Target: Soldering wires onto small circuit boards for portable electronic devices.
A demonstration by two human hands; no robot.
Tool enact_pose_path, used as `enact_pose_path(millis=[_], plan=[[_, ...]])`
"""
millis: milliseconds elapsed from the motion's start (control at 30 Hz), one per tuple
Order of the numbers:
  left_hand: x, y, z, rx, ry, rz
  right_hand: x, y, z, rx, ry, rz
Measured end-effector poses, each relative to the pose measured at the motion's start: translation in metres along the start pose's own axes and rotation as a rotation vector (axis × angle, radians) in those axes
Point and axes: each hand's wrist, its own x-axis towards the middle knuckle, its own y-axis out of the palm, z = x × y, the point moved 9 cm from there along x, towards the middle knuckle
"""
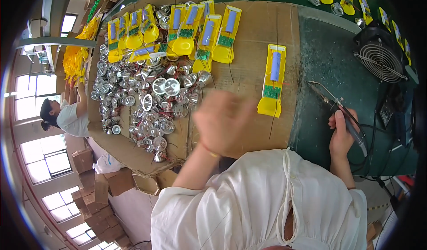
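Single head-worn fisheye view, looking steeply down over the wearer's chest onto the workbench [329, 63]. Close range: cardboard sheet [249, 50] fills centre frame. Edges bend; windows and floor curve along the left rim.

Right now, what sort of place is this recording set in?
Likely a small electronics assembly workshop: the right hand holds a soldering iron, yellow half-built torch bodies lie on cardboard, beside a heap of silver reflectors.

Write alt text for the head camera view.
A person's right hand holds a soldering iron over a green bench, while the blurred left hand hovers over cardboard near a yellow flashlight half and a heap of silver reflectors.
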Motion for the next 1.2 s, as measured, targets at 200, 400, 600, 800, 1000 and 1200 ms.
enact_pose_path(millis=[200,400,600,800,1000,1200], plan=[[0.018,-0.028,0.082,0.446,-0.023,-0.077,-0.01,0.004,0.007,0.043,-0.01,0.011],[0.0,-0.016,0.068,0.568,0.08,0.11,-0.02,-0.004,0.015,-0.014,-0.052,0.009],[-0.026,-0.019,0.064,0.444,0.179,0.0,-0.02,0.003,0.018,-0.007,-0.052,0.035],[-0.023,-0.025,0.061,0.372,0.125,-0.063,-0.021,0.008,0.018,0.006,-0.056,0.071],[-0.017,-0.006,0.047,0.519,0.132,0.055,-0.024,-0.001,0.014,0.023,-0.035,0.045],[-0.008,0.021,0.018,0.565,0.386,0.073,-0.027,-0.001,0.019,0.025,-0.054,0.049]])
